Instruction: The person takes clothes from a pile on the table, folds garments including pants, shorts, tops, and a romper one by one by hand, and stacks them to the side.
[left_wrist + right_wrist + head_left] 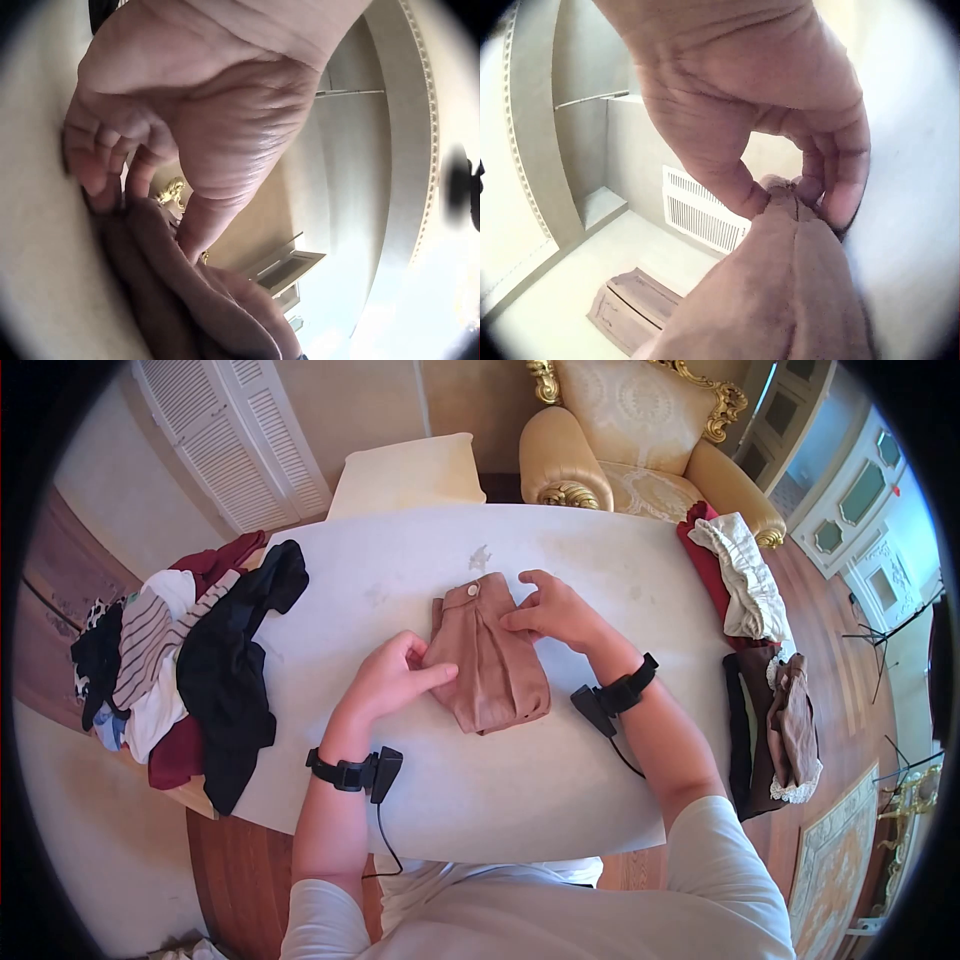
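A pair of dusty-brown pants, folded into a compact bundle, lies on the white table in front of me. Its waistband with a pale button points to the far side. At the left edge my left hand pinches the cloth, thumb on top and fingers at the side. My right hand holds the upper right edge between thumb and fingers. In the left wrist view, thick layers of brown cloth run from under the thumb. The right wrist view shows the fold gathered between thumb and fingertips.
A loose heap of clothes, with a black garment and a striped one, covers the table's left end. Along the right edge lie folded clothes, cream and brown. A gold armchair stands beyond the white table.
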`<control>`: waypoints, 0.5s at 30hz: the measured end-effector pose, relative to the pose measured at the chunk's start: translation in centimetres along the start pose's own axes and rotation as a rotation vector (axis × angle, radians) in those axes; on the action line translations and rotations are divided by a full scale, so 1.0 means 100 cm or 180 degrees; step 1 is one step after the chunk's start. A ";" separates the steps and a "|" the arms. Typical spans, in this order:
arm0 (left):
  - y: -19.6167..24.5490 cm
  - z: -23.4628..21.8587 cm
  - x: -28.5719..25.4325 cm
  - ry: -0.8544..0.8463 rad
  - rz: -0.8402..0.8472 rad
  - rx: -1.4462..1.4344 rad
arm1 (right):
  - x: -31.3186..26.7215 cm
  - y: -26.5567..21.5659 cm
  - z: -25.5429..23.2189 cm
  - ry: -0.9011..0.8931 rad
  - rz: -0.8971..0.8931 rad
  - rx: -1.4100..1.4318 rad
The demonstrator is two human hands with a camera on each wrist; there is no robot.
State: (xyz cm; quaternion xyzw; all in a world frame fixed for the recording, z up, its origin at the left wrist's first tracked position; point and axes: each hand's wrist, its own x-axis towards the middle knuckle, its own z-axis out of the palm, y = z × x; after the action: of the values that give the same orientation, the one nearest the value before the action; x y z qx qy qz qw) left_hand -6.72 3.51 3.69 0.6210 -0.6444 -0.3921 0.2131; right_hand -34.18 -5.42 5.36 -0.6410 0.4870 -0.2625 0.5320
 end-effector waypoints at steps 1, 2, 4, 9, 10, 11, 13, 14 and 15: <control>-0.006 0.004 0.003 0.0307 0.0061 -0.0332 | 0.000 -0.001 0.000 -0.0108 0.0099 0.0239; -0.010 0.006 0.005 0.0619 0.0123 -0.0665 | 0.000 -0.002 0.001 -0.0217 0.0196 0.0475; 0.000 0.004 0.001 0.0644 0.0004 -0.0890 | -0.001 -0.004 0.003 -0.0419 0.0265 0.0718; 0.005 -0.001 0.003 0.0594 -0.0197 -0.1368 | -0.001 -0.004 0.010 -0.1025 0.0192 0.1363; 0.005 0.000 0.002 0.0660 -0.0140 -0.1515 | -0.004 -0.008 0.012 -0.1018 0.0086 0.1453; 0.005 0.001 0.002 0.0723 -0.0082 -0.1661 | -0.006 -0.011 0.012 -0.1009 -0.0019 0.1544; 0.015 0.000 -0.004 0.0670 -0.0108 -0.1770 | -0.010 -0.016 0.013 -0.1089 -0.0070 0.1648; 0.018 -0.001 -0.007 0.0596 -0.0125 -0.1859 | -0.011 -0.017 0.013 -0.1146 -0.0127 0.1772; 0.016 -0.001 -0.006 0.0610 -0.0134 -0.1879 | -0.010 -0.016 0.013 -0.1163 -0.0114 0.1756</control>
State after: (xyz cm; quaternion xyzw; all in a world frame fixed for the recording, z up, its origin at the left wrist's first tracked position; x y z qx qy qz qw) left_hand -7.56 3.96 5.16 0.5797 -0.4666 -0.5063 0.4358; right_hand -32.97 -4.03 6.64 -0.5177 0.2826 -0.2744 0.7595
